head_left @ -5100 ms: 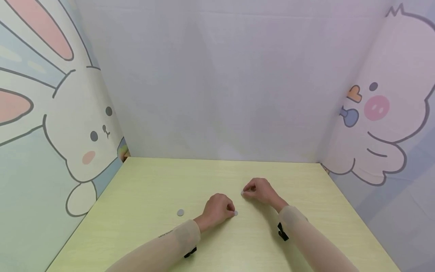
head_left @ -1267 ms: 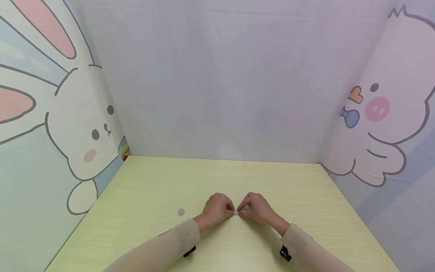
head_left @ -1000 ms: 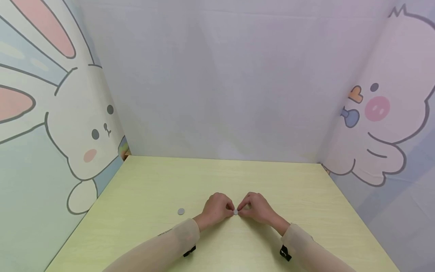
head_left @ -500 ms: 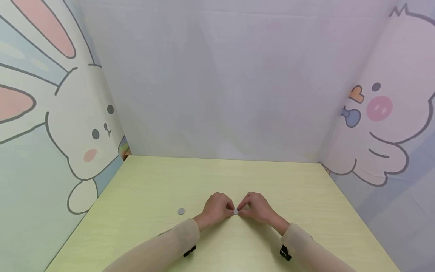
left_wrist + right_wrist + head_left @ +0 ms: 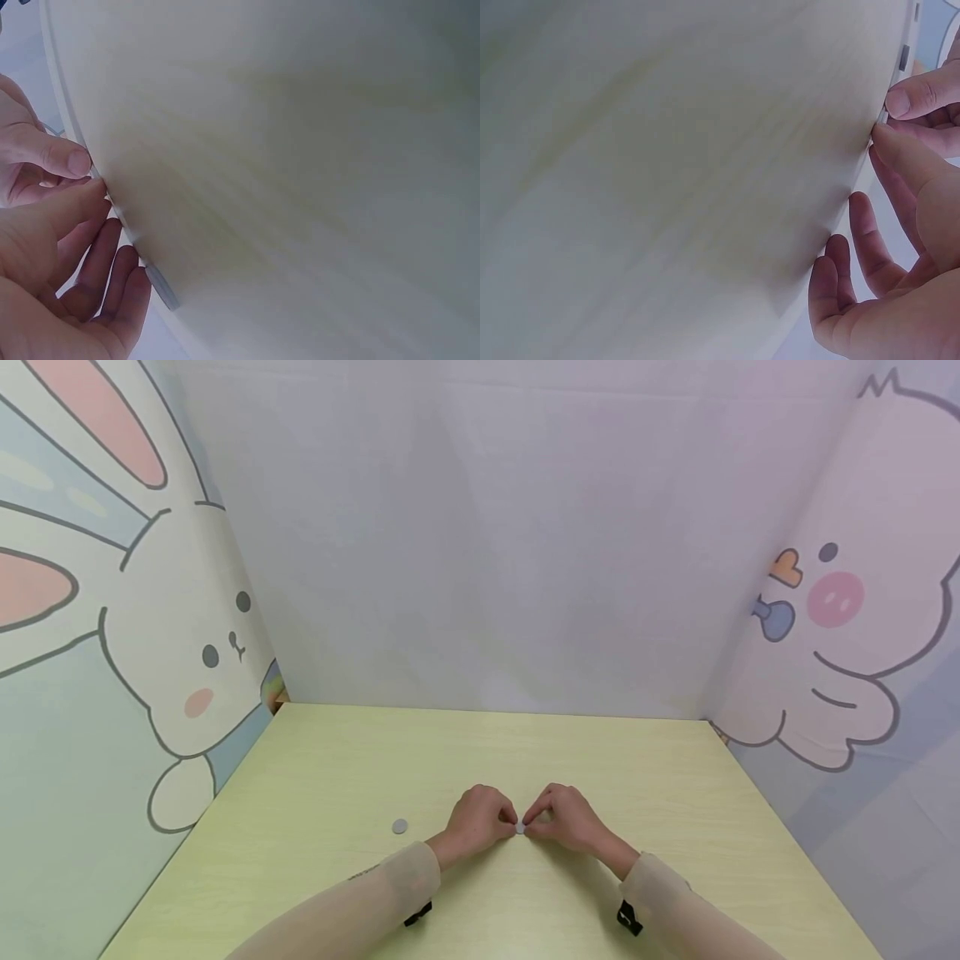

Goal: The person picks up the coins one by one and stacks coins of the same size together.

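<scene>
Both hands meet over a small round grey disc [image 5: 521, 828] at the middle of the table. My left hand [image 5: 480, 820] pinches its left edge between thumb and forefinger. From the opposite side my right hand [image 5: 567, 821] pinches it the same way, the fingertips of both hands almost meeting. In the right wrist view a thin edge of the disc [image 5: 883, 118] shows between the thumbs; fingertips hide most of it. Another flat grey disc [image 5: 400, 827] lies on the table left of my left hand, and appears as a grey disc [image 5: 163, 287] by the curled outer fingers in the left wrist view.
The pale yellow table [image 5: 360, 752] carries the hands and discs. A plain light curtain [image 5: 480, 543] hangs along its back edge. Side cloths show a rabbit picture [image 5: 172, 668] on the left and a chick picture [image 5: 847, 593] on the right.
Since the oldest frame, my right hand has brought the disc it held toward me and left, onto the disc at my left fingertips. Over the last second both hands stay in place.
</scene>
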{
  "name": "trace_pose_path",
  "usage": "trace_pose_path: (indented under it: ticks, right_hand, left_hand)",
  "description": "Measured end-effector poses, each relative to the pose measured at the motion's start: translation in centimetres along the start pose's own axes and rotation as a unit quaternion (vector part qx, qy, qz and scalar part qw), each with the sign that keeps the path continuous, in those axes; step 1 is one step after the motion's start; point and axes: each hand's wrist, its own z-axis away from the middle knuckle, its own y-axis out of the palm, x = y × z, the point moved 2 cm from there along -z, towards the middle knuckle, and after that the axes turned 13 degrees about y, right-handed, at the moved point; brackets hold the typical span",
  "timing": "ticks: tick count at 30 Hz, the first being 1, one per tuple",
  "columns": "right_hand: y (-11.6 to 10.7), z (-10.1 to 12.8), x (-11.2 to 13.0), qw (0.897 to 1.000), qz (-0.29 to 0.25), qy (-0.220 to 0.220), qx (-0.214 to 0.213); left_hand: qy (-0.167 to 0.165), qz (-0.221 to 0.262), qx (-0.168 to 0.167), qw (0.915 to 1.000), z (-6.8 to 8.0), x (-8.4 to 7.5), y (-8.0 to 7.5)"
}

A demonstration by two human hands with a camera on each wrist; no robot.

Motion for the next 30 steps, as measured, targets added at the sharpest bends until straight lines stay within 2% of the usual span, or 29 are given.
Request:
trace_pose_path:
  ticks: [24,30]
  right_hand:
    - [-0.07,0.22,0.17,1.000,-0.005,0.015,0.008]
    - [-0.25,0.09,-0.04,1.000,-0.003,0.000,0.014]
  left_hand:
    - [-0.001,0.010,0.001,0.9999,0.00,0.11,-0.16]
    - [0.009,0.000,0.008,0.9999,0.05,0.30,-0.43]
